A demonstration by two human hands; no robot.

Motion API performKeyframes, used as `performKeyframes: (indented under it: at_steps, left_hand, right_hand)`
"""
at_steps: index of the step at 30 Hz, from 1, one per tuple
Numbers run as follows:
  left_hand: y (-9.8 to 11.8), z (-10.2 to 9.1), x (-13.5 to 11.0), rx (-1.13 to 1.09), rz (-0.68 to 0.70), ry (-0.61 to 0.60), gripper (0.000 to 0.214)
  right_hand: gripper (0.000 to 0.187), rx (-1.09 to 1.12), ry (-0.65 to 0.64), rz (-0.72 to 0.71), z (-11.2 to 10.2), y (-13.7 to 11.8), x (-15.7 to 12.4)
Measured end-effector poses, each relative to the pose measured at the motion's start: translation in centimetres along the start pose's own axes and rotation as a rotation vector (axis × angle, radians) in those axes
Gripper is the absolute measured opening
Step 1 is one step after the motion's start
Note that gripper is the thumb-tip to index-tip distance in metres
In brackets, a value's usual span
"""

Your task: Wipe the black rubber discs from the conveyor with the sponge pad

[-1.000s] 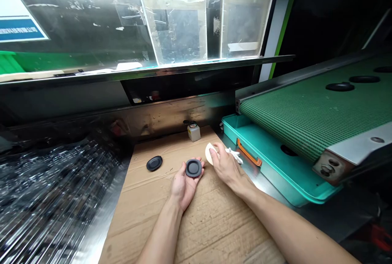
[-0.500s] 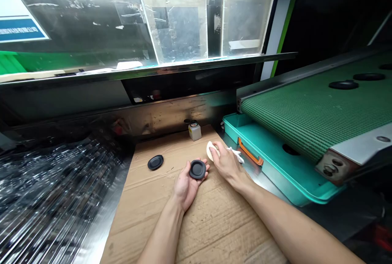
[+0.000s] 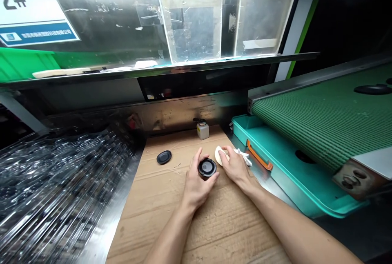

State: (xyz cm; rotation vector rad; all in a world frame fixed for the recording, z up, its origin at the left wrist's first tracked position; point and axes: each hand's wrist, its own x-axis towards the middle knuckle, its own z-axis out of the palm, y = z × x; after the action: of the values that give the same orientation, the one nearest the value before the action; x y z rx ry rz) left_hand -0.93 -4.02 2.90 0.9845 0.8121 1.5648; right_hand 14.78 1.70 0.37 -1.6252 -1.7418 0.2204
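My left hand [image 3: 196, 182] grips a round black plastic disc [image 3: 207, 168] by its rim, between thumb and fingers, above the cardboard sheet [image 3: 171, 198]. The disc's upward face shows a shiny rim and a greyish centre. To its right, my right hand [image 3: 234, 166] pinches a round cream-white pad [image 3: 218, 156], which is apart from the disc. A second black disc [image 3: 164, 157] lies flat on the cardboard, left of my left hand. A small whitish bottle [image 3: 203, 130] with a dark metal top stands at the cardboard's far edge.
On the right, a green conveyor belt [image 3: 321, 112] carrying black discs [image 3: 373, 89] overhangs a teal tray [image 3: 281, 186] with an orange clasp [image 3: 259, 155]. White cloth [image 3: 244, 157] lies beside the tray. Clear plastic-wrapped pieces [image 3: 70, 182] cover the left side. A metal ledge [image 3: 183, 68] runs across the back.
My left hand has turned over from palm up, and the held disc now shows its other face. My right hand keeps the pad close by. The view has shifted left.
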Motion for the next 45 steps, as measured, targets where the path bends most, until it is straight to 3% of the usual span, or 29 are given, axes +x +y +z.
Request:
performKeyframes:
  at_steps: [9, 13, 19, 23, 25, 28, 31, 33, 37, 40, 45]
  left_hand:
    - [0.7, 0.8, -0.6, 0.078, 0.106, -0.044, 0.09]
    - [0.8, 1.3, -0.9, -0.005, 0.053, -0.007, 0.091]
    - [0.5, 0.7, -0.6, 0.059, 0.088, 0.015, 0.092]
    - [-0.1, -0.2, -0.3, 0.191, 0.091, -0.031, 0.095]
    - [-0.5, -0.3, -0.3, 0.219, 0.082, -0.067, 0.096]
    - [-1.0, -0.2, -0.3, 0.189, 0.079, -0.118, 0.095]
    - [-1.5, -0.2, -0.2, 0.228, 0.072, -0.127, 0.097]
    - [-1.6, -0.3, -0.1, 0.289, 0.08, -0.121, 0.099]
    - [-1.3, -0.4, 0.0, 0.281, 0.161, -0.097, 0.098]
    - [-1.3, -0.3, -0.1, 0.385, 0.261, -0.071, 0.099]
    - [-1.8, -0.8, 0.0, 0.642, 0.397, -0.135, 0.098]
  right_hand:
    - [0.031, 0.033, -0.012, 0.006, -0.1, 0.2, -0.1]
    - [0.033, 0.043, -0.016, 0.014, 0.2, 0.3, 0.0]
    - [0.034, 0.224, 0.059, 0.045, -0.9, -1.3, -0.5]
    - [0.033, 0.391, -0.079, -0.121, -2.0, -3.2, -1.6]
    - [0.029, 0.372, -0.116, -0.196, -2.3, -3.8, -2.0]
    - [0.028, 0.295, -0.045, -0.159, -2.5, -3.9, -2.0]
    - [0.029, 0.338, -0.112, -0.139, -2.5, -3.3, -1.4]
    - [0.029, 0.332, -0.082, -0.103, -2.3, -2.6, -0.8]
    - [0.033, 0.305, 0.068, 0.032, -1.8, -1.3, -0.2]
    - [0.034, 0.353, 0.072, 0.046, -1.5, -1.1, -0.2]
    - [0.029, 0.375, 0.058, -0.002, -1.1, -1.5, -0.7]
